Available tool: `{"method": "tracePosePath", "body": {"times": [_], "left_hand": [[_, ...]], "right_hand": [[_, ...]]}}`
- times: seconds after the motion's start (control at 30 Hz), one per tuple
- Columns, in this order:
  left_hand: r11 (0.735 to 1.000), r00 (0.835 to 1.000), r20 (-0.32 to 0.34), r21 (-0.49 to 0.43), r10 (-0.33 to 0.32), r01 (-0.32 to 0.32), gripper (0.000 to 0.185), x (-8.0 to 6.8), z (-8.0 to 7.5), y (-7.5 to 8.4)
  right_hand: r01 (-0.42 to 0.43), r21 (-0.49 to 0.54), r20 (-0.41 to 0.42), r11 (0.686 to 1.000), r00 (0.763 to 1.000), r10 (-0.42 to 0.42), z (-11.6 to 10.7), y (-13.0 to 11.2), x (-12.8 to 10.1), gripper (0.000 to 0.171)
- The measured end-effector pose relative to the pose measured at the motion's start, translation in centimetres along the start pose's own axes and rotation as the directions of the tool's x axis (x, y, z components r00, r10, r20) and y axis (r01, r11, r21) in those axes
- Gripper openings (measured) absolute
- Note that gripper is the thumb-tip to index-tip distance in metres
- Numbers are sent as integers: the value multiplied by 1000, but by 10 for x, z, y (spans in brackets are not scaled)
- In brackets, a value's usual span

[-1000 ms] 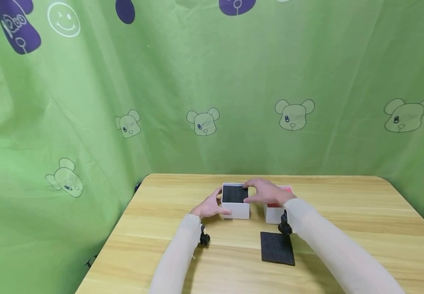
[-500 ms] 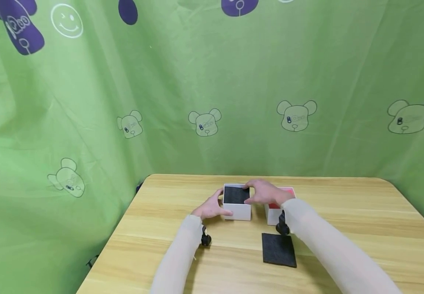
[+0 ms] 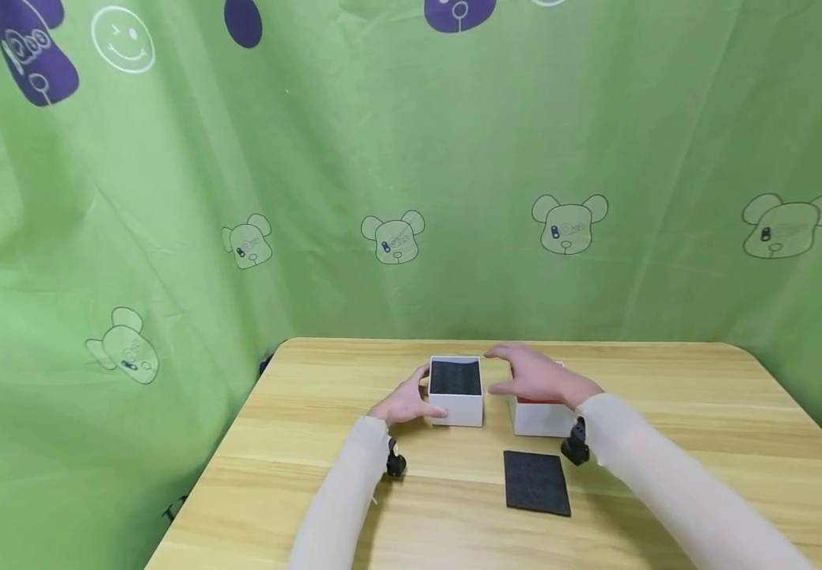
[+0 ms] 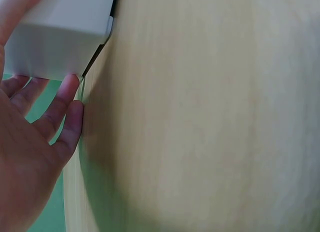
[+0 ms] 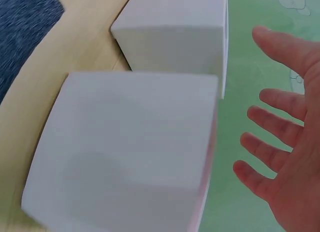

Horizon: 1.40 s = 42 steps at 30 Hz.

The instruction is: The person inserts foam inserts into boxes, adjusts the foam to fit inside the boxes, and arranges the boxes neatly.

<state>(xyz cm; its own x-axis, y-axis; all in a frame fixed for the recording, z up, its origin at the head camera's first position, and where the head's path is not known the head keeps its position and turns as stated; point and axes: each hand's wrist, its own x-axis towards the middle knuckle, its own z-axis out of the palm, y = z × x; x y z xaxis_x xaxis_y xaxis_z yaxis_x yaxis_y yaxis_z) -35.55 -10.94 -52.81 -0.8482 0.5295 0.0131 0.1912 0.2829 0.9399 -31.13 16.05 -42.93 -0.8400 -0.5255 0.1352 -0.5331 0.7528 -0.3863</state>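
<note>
An open white box [image 3: 456, 410] lined with black foam stands mid-table. My left hand [image 3: 405, 404] rests against its left side, thumb along the far edge and straight fingers at the near corner; the left wrist view shows those fingertips [image 4: 67, 89] touching the box [image 4: 60, 32]. My right hand [image 3: 535, 378] hovers open, fingers spread, above a second white box [image 3: 541, 421] with a red inside, holding nothing. In the right wrist view the spread hand [image 5: 285, 162] sits beside that box [image 5: 130, 142], with the foam-lined box [image 5: 175, 27] beyond.
A flat black foam pad [image 3: 537, 483] lies on the wooden table [image 3: 667, 412] in front of the second box; it also shows in the right wrist view as a dark pad [image 5: 25, 22]. A green printed curtain [image 3: 411, 174] hangs behind and to the left.
My right hand has left the rim of the foam-lined box and moved right, over the red-lined box. The left hand and both boxes have stayed put.
</note>
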Motion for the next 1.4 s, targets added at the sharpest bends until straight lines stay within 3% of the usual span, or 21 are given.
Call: {"method": "tracePosePath", "body": {"times": [0.37, 0.67, 1.13, 1.4], "left_hand": [[1000, 1000, 9, -4, 4, -4, 100, -4, -1, 7], [1000, 1000, 23, -2, 15, -15, 97, -17, -1, 30], [1000, 1000, 18, -9, 14, -14, 96, -18, 0, 32], [1000, 999, 28, -8, 15, -15, 97, -18, 0, 33]], "right_hand": [[135, -85, -63, 987, 988, -141, -11, -4, -43, 64], [214, -84, -35, 973, 975, -218, -2, -16, -74, 63], [158, -125, 121, 979, 982, -144, 29, -15, -106, 76], [219, -173, 154, 960, 969, -193, 51, -3, -112, 94]]}}
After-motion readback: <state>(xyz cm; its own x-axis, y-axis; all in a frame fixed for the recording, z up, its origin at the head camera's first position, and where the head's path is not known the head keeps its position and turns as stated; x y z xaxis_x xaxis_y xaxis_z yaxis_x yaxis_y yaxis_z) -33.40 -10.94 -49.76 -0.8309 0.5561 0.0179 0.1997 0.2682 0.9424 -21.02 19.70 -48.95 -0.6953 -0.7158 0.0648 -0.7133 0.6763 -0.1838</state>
